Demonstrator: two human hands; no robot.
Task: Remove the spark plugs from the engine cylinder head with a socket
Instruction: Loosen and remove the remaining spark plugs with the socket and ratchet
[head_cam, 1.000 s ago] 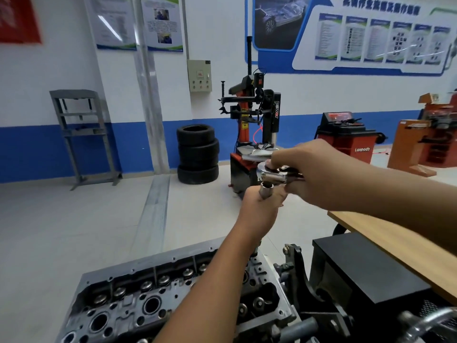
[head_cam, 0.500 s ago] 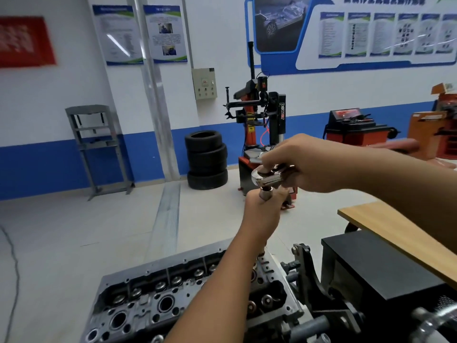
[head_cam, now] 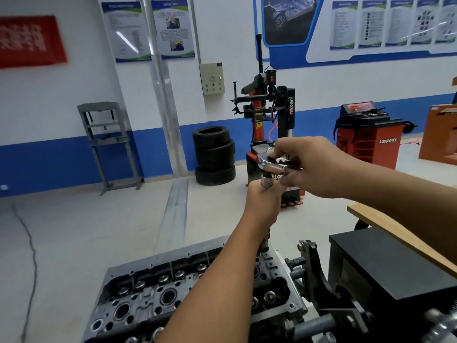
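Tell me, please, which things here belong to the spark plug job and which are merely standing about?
In use: ratchet, socket extension, cylinder head, left hand, right hand.

Standing about: stacked tyres, tyre changer, red wheel balancer, grey rack, black box.

Hands [head_cam: 264,201] on ratchet [head_cam: 272,165] above head [head_cam: 153,290]

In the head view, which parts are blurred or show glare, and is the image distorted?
Head view: the red sign is motion-blurred; glare streaks cross the wall posters; wide-angle distortion slants the pillar; the ratchet in the right hand shines.
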